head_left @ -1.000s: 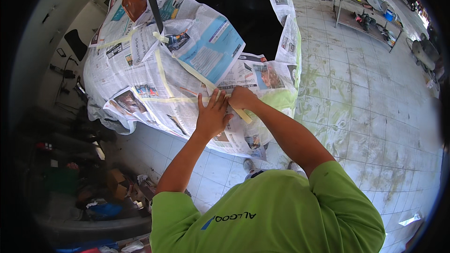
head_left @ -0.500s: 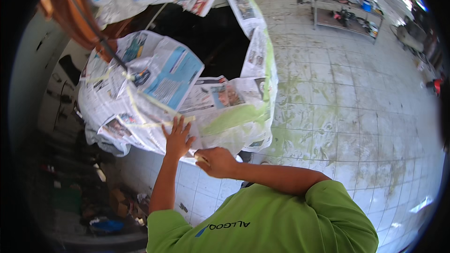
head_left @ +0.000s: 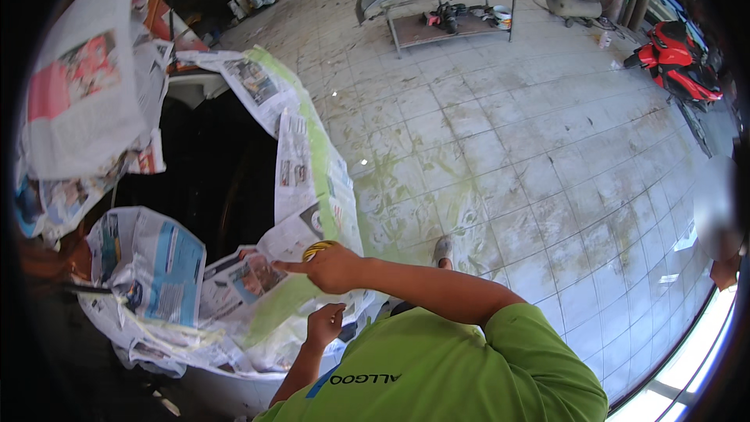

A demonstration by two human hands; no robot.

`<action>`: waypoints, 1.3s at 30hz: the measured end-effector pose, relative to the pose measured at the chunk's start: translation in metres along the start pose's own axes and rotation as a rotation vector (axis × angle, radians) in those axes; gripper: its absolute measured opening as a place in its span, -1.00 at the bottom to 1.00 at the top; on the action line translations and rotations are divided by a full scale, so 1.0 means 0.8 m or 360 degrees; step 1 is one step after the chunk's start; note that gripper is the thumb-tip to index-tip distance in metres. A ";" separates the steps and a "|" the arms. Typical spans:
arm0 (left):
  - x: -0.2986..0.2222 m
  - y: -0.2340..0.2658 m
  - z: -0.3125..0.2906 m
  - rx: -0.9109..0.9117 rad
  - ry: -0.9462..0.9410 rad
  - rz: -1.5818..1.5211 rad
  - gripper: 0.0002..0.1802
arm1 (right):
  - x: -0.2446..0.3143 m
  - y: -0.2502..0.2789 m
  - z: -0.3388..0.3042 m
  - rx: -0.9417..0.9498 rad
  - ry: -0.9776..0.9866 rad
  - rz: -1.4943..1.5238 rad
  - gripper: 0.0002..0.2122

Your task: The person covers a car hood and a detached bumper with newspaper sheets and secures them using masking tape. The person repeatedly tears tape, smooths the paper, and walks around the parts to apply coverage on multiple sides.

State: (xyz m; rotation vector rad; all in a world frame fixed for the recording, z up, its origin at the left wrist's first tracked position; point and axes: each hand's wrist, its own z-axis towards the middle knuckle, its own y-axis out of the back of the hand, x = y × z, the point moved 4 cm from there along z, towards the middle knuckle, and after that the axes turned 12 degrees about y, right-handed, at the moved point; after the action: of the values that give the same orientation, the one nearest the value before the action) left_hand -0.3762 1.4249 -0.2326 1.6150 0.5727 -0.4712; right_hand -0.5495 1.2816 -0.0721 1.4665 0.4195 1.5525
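Note:
My right hand (head_left: pixel 334 268) is closed round a yellow roll of tape (head_left: pixel 319 250), its index finger stretched out leftward over the newspaper. Lower down, my left hand (head_left: pixel 324 324) has its fingers curled together near the newspaper's edge; whatever they may pinch is too small to make out. Sheets of newspaper (head_left: pixel 293 164) with pale green paint on them wrap the rim of a large body with a dark opening (head_left: pixel 223 164). Strips of pale tape (head_left: pixel 180 334) run across the near left sheets. Another newspaper sheet (head_left: pixel 82 109) hangs on a raised part at the left.
A metal table (head_left: pixel 406 31) with a blue pot and other containers stands at the back. Farther right are an air compressor (head_left: pixel 574 4) and a red motorcycle (head_left: pixel 676 62). Part of another person's hand (head_left: pixel 725 272) shows at the right edge. The tiled floor (head_left: pixel 500 148) has green stains.
My view has swung to the right. My left hand has come off the newspaper and its spread fingers have curled. My right hand is farther along the covered rim, with the tape roll now visible.

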 end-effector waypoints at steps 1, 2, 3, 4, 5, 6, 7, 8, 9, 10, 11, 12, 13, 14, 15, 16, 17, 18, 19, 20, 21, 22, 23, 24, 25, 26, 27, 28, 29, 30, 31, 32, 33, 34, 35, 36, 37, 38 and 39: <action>-0.016 0.002 0.052 0.0004 -0.0053 0.0065 -0.86 | -0.062 0.025 -0.018 -0.0022 -0.0160 -0.0152 -0.24; -0.043 0.003 0.106 -0.0001 -0.0074 0.0021 -0.86 | -0.153 0.026 -0.040 0.0037 -0.0475 -0.0126 -0.17; -0.069 0.002 0.155 0.0006 -0.0079 -0.0036 -0.86 | -0.226 0.050 -0.085 0.0135 -0.0856 0.0001 -0.16; -0.100 0.001 0.208 0.0031 -0.0103 -0.0077 -0.86 | -0.329 0.044 -0.155 -0.0079 -0.1194 0.0031 -0.17; -0.134 -0.009 0.260 0.0089 -0.0183 -0.0106 -0.86 | -0.425 0.032 -0.250 -0.0287 -0.1582 0.0066 -0.20; -0.163 -0.025 0.304 0.0127 -0.0231 -0.0150 -0.87 | -0.472 0.034 -0.356 -0.0407 -0.2056 0.0281 -0.25; -0.187 -0.042 0.338 0.0160 -0.0250 -0.0197 -0.87 | -0.477 0.047 -0.455 -0.0757 -0.2476 0.0722 -0.32; -0.232 -0.056 0.381 0.0247 -0.0428 -0.0139 -0.86 | -0.496 0.015 -0.581 -0.1062 -0.2690 0.0588 -0.42; -0.261 -0.070 0.414 0.0314 -0.0500 -0.0125 -0.86 | -0.480 0.004 -0.676 -0.1124 -0.2798 0.0689 -0.49; -0.292 -0.089 0.448 0.0392 -0.0592 -0.0125 -0.86 | -0.452 -0.014 -0.772 -0.1352 -0.2889 0.0788 -0.49; -0.322 -0.104 0.476 0.0435 -0.0685 -0.0118 -0.86 | -0.405 -0.019 -0.837 -0.1624 -0.2956 0.0767 -0.49; -0.352 -0.122 0.506 0.0545 -0.0719 -0.0061 -0.85 | -0.351 -0.047 -0.918 -0.1763 -0.3059 0.0603 -0.50; -0.375 -0.135 0.529 0.0614 -0.0734 -0.0041 -0.84 | -0.290 -0.052 -0.959 -0.1834 -0.3241 0.0451 -0.54; -0.396 -0.151 0.553 0.0705 -0.0751 -0.0029 -0.84 | -0.224 -0.078 -1.002 -0.1627 -0.3471 0.0245 -0.58; -0.400 -0.183 0.579 0.0842 -0.0735 -0.0096 -0.84 | -0.127 -0.120 -1.069 -0.1387 -0.3780 -0.0269 -0.65; -0.409 -0.195 0.603 0.0915 -0.0683 -0.0021 -0.78 | -0.097 -0.139 -1.053 -0.1190 -0.3876 -0.0290 -0.66; -0.411 -0.216 0.629 0.0994 -0.0660 0.0087 -0.74 | -0.053 -0.168 -1.045 -0.1212 -0.4097 0.0097 -0.71; -0.410 -0.237 0.656 0.1057 -0.0631 0.0186 -0.70 | -0.025 -0.196 -1.020 -0.1383 -0.4409 0.0287 -0.75; -0.404 -0.260 0.681 0.1118 -0.0591 0.0270 -0.66 | -0.018 -0.213 -0.994 -0.1392 -0.4565 0.0547 -0.75; -0.392 -0.288 0.713 0.1192 -0.0426 0.0312 -0.61 | -0.039 -0.233 -0.958 -0.1312 -0.4579 0.0880 -0.76; -0.369 -0.312 0.738 0.1237 -0.0230 0.0333 -0.55 | -0.088 -0.235 -0.936 -0.1150 -0.4456 0.1149 -0.77; -0.348 -0.321 0.765 0.1260 -0.0030 0.0373 -0.49 | -0.162 -0.232 -0.902 -0.0975 -0.4197 0.1389 -0.77; -0.326 -0.330 0.781 0.1246 0.0060 0.0428 -0.46 | -0.244 -0.214 -0.887 -0.0774 -0.3879 0.1491 -0.77; -0.308 -0.331 0.804 0.1226 0.0128 0.0512 -0.43 | -0.340 -0.186 -0.862 -0.0592 -0.3528 0.1506 -0.77; -0.293 -0.331 0.813 0.1228 0.0205 0.0572 -0.39 | -0.430 -0.142 -0.855 -0.0385 -0.3214 0.1378 -0.77; -0.273 -0.326 0.816 0.1246 0.0363 0.0565 -0.38 | -0.518 -0.087 -0.856 -0.0132 -0.2915 0.1158 -0.77; -0.256 -0.324 0.816 0.1258 0.0519 0.0542 -0.36 | -0.610 -0.014 -0.869 0.0084 -0.2700 0.0849 -0.76; -0.243 -0.318 0.822 0.1180 0.0599 0.0493 -0.36 | -0.701 0.065 -0.881 0.0089 -0.2644 0.0577 -0.75; -0.231 -0.310 0.828 0.1098 0.0683 0.0454 -0.36 | -0.790 0.162 -0.888 -0.0183 -0.2732 0.0409 -0.75; -0.229 -0.305 0.844 0.1019 0.0752 0.0417 -0.35 | -0.855 0.263 -0.880 -0.1295 -0.2749 0.0594 -0.74; -0.234 -0.308 0.853 0.1001 0.0848 0.0260 -0.35 | -0.917 0.380 -0.867 -0.1277 -0.2551 0.0533 -0.69; -0.236 -0.316 0.851 0.0974 0.0961 0.0080 -0.34 | -0.954 0.507 -0.833 -0.1349 -0.2468 0.0491 -0.71; -0.243 -0.323 0.852 0.0971 0.1064 -0.0082 -0.34 | -0.989 0.597 -0.812 -0.1399 -0.2331 0.0366 -0.69; -0.248 -0.328 0.860 0.0992 0.1083 -0.0125 -0.35 | -1.026 0.670 -0.797 -0.1398 -0.2232 0.0242 -0.71; -0.246 -0.342 0.849 0.0992 0.1133 -0.0201 -0.37 | -1.050 0.743 -0.756 -0.1415 -0.2119 0.0141 -0.72; -0.248 -0.359 0.841 0.0993 0.1184 -0.0288 -0.38 | -1.063 0.801 -0.706 -0.1499 -0.1942 0.0062 -0.72; -0.261 -0.378 0.841 0.1068 0.1050 -0.0170 -0.40 | -1.083 0.845 -0.661 -0.1582 -0.1746 0.0058 -0.73; -0.278 -0.393 0.840 0.1122 0.0920 -0.0067 -0.41 | -1.104 0.878 -0.608 -0.1545 -0.1545 0.0107 -0.77; -0.293 -0.402 0.845 0.1146 0.0810 0.0045 -0.43 | -1.121 0.898 -0.557 -0.1497 -0.1427 0.0204 -0.77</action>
State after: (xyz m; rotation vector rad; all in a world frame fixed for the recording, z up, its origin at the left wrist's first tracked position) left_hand -0.7417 0.7579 -0.4249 2.4626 0.8104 -0.2453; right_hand -1.3596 0.3566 -0.1552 1.2309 -0.8360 0.8030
